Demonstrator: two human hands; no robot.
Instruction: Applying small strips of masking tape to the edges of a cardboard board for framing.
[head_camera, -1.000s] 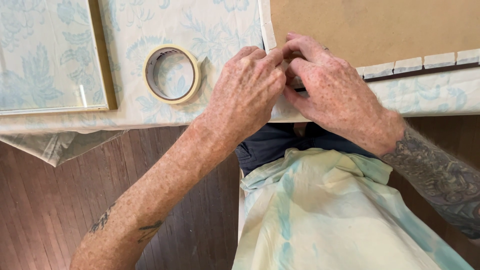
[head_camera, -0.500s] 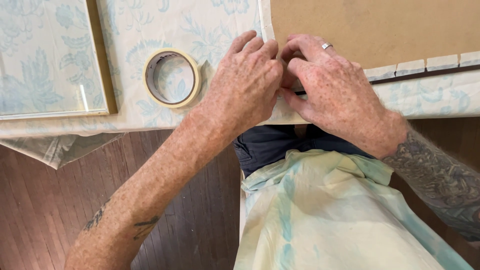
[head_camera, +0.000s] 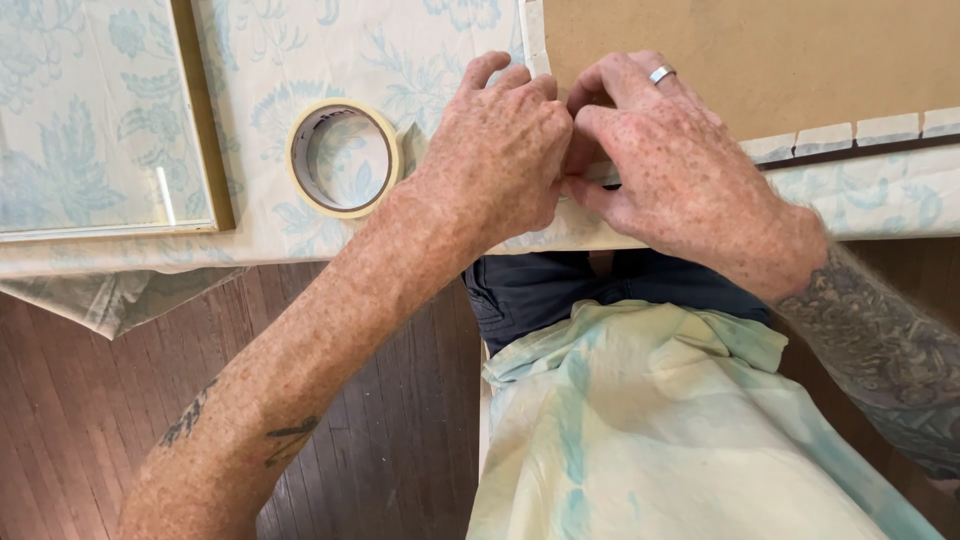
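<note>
1. Nearest the camera, pale fabric (head_camera: 660, 430) with faint blue-green print is draping over the person's lap, hanging below the near edge of the brown backing board (head_camera: 760, 60).
2. At the board's near left corner, the left hand (head_camera: 495, 160) and the right hand (head_camera: 680, 170) are meeting, knuckles touching.
3. The left hand's fingers (head_camera: 520, 90) are curling narrow and pressing down on the corner; what lies under them is hidden.
4. The right hand's fingers (head_camera: 610, 115) are bending close together, thumb and forefinger pinching at the board's edge; whether they are gripping tape I cannot tell. A silver ring (head_camera: 661, 73) is showing on one finger.
5. Along the board's near edge, right of the hands, short strips of masking tape (head_camera: 860, 132) are sitting side by side.
6. Left of the board, just beside the left hand, a roll of masking tape (head_camera: 343, 158) is lying flat on the floral cloth (head_camera: 300, 50).
7. Farther left of the board, a gold-edged frame (head_camera: 205, 120) is resting on that cloth.
</note>
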